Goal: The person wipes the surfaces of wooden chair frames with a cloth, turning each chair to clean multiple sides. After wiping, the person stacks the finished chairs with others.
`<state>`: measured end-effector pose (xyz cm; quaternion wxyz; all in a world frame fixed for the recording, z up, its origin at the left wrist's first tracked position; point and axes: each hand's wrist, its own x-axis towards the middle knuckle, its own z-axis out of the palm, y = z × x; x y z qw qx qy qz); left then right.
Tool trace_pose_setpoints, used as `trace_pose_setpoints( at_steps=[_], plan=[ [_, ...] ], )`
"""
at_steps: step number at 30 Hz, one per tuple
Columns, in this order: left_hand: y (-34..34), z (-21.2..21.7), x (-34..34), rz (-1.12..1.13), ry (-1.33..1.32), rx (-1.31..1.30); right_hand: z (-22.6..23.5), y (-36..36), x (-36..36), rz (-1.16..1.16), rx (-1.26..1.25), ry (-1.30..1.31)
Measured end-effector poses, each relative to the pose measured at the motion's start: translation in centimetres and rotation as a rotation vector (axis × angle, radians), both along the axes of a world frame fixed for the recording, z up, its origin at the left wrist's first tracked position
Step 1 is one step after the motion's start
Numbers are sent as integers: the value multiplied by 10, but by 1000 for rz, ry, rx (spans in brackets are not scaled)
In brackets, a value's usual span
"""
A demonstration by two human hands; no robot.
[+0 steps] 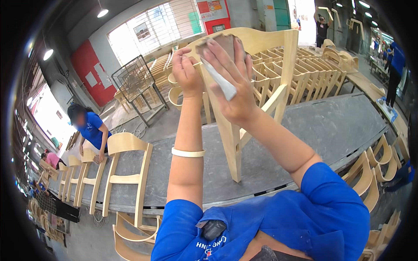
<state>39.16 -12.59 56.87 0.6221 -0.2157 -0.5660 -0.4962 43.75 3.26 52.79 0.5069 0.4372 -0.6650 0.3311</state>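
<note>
An unfinished pale wooden chair frame [289, 58] stands upright on the long grey table in front of me, its curved backrest at the top. My right hand [235, 85] presses a bent sheet of sandpaper [226, 87], brownish on one face and whitish on the other, against the left part of the frame. The fingers lie along the sheet and partly cover it. Beside it, my left hand [188, 74] is closed with curled fingers at the left end of the backrest, seemingly gripping the wood; its contact is partly hidden. A pale band circles my left forearm.
The grey table [326, 124] runs left to right, with a row of chair frames [126, 178] along its left part. A co-worker in blue [91, 128] handles one there. A metal mesh rack [137, 85] and many chair frames stand beyond; more frames [365, 174] sit at the right.
</note>
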Motion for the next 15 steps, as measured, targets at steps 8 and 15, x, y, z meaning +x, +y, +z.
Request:
trace_pose_setpoints(
  at_steps=[8, 15],
  plan=[
    [-3, 0, -1, -26, -144, 47, -22, 8, 6, 320, -177, 29],
    [0, 0, -4, -45, -105, 28, -19, 12, -11, 243, -128, -3]
  ],
)
